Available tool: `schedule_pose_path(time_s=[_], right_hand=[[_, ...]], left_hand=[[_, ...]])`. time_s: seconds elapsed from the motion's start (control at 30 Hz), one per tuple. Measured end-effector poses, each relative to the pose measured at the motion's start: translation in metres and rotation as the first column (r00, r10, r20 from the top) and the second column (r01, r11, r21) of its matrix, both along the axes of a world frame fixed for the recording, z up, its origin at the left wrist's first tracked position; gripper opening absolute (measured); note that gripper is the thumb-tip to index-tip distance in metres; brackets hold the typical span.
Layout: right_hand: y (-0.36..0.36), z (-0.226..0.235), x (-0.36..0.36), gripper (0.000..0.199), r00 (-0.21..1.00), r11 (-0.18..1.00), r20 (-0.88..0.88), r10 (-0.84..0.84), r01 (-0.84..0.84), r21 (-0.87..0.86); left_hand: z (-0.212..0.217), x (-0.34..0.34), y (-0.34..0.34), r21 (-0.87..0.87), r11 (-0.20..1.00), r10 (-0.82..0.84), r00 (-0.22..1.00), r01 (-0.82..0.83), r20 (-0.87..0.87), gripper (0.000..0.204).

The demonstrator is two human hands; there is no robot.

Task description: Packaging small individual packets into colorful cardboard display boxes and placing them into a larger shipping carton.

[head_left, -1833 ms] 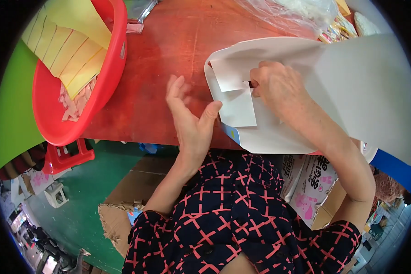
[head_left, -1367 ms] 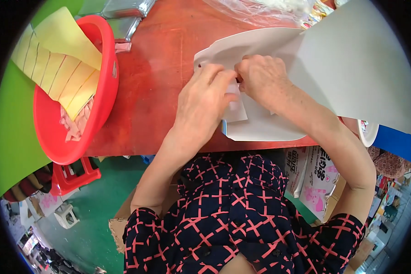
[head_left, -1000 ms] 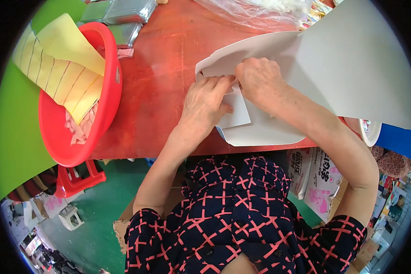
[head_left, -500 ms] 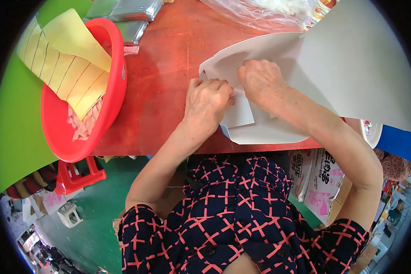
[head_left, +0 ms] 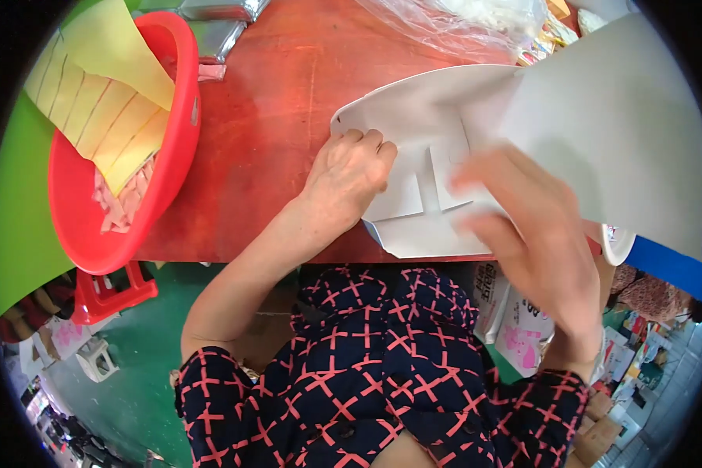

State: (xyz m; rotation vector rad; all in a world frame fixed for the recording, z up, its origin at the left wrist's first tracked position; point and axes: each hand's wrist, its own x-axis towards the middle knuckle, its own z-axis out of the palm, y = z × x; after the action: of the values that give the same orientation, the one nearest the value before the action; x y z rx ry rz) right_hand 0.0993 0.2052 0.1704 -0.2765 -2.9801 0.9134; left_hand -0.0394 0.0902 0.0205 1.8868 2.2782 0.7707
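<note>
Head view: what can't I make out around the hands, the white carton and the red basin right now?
All in the head view:
- Left hand: fingertips and anything in its grip, hidden by its own curled fingers.
- Right hand: finger detail, and contact with the white carton, lost to blur.
- Red basin: part of its inside, covered by yellow sheeting.

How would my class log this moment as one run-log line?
Left hand: curled at left end of white box, grip unclear | Right hand: blurred, open, over box | Surroundings: red table, red basin far left
</note>
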Motion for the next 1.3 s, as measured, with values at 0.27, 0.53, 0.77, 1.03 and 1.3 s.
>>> schedule_pose_path(time_s=[0.27, 0.53, 0.77, 1.03, 1.3], right_hand=[[0.005, -0.017, 0.088, 0.035, 0.970, 0.970, -0.202, -0.135, 0.171, 0.171], [0.017, -0.040, 0.093, 0.027, 0.950, 0.970, -0.312, 0.001, 0.075, 0.232], [0.066, -0.044, 0.077, 0.020, 0.882, 0.932, -0.471, 0.007, 0.165, 0.323], [0.095, -0.094, -0.013, 0.020, 0.693, 0.984, -0.719, -0.042, 0.155, 0.092], [0.105, -0.110, -0.038, 0.054, 0.645, 0.954, -0.728, -0.230, 0.299, -0.037]], left_hand=[[0.016, 0.005, 0.021, 0.116, 0.955, -0.244, 0.945, 0.274, -0.219, 0.011], [0.004, 0.008, 0.015, -0.197, 0.920, -0.356, 0.933, 0.340, -0.049, 0.036], [0.014, 0.027, 0.003, -0.244, 0.910, -0.305, 0.939, 0.336, 0.158, 0.023], [0.034, 0.067, 0.000, -0.202, 0.954, 0.281, 0.898, -0.222, 0.338, 0.028], [0.027, 0.017, -0.017, -0.321, 0.838, 0.499, 0.857, -0.441, 0.125, 0.030]])
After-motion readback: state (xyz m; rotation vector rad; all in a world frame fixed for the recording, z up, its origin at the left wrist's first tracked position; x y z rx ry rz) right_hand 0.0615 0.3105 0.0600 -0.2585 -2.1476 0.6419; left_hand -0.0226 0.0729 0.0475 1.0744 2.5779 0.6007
